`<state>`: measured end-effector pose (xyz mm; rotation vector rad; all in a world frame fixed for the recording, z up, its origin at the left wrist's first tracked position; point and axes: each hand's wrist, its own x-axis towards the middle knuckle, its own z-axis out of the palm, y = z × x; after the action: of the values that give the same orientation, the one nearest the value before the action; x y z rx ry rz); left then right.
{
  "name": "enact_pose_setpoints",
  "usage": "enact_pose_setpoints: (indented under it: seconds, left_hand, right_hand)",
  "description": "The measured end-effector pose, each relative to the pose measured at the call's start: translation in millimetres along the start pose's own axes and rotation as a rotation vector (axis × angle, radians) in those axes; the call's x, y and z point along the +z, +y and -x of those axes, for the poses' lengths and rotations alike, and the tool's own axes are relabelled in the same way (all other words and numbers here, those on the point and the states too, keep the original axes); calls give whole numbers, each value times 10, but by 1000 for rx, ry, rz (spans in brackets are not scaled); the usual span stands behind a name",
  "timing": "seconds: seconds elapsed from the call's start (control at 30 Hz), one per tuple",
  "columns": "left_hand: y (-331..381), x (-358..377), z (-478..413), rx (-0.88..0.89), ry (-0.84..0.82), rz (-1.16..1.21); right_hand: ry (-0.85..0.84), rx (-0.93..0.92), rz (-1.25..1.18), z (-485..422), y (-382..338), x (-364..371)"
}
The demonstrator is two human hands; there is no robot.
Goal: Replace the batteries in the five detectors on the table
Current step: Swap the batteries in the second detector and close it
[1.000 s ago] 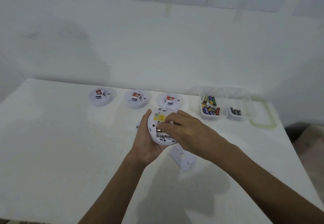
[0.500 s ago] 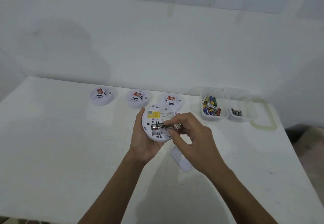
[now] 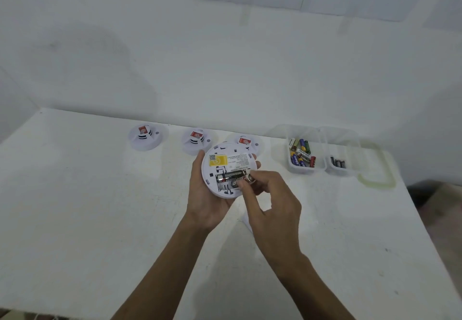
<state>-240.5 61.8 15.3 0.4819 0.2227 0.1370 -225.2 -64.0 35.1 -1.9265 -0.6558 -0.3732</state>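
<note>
My left hand [image 3: 207, 202] grips a round white detector [image 3: 226, 162], turned back-side up above the table, with a yellow label and an open battery bay. Two dark batteries [image 3: 231, 177] lie in the bay. My right hand [image 3: 270, 199] pinches the right end of one of them at the bay's edge. Three more white detectors stand in a row at the back: the left one [image 3: 146, 137], the middle one [image 3: 196, 140] and the right one [image 3: 246, 142], partly hidden behind the held detector.
A clear tub [image 3: 282, 154] of several coloured batteries and a smaller clear tub [image 3: 355, 159] with dark batteries stand at the back right. A clear lid [image 3: 377, 182] lies beside them. A white cover plate [image 3: 246, 221] peeks out under my right hand. The white table [image 3: 87, 207] ends at the right.
My right hand drew back from covering the detector's back, exposing the battery bay, and now pinches a battery's end. The detector has tilted more toward me in my left hand.
</note>
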Motion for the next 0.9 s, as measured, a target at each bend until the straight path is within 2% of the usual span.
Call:
enact_pose_setpoints:
  seconds: [0.13, 0.37, 0.57, 0.9]
  left_hand:
    - [-2, -15, -27, 14, 24, 2]
    - [2, 58, -13, 88, 53, -32]
    - [28, 114, -16, 61, 84, -52]
    - [126, 288, 18, 60, 53, -45]
  right_hand:
    - [41, 107, -31, 38, -29, 56]
    - [100, 104, 14, 47, -67, 138]
    - [114, 102, 44, 35, -88, 184]
    - [82, -137, 196, 22, -83, 130]
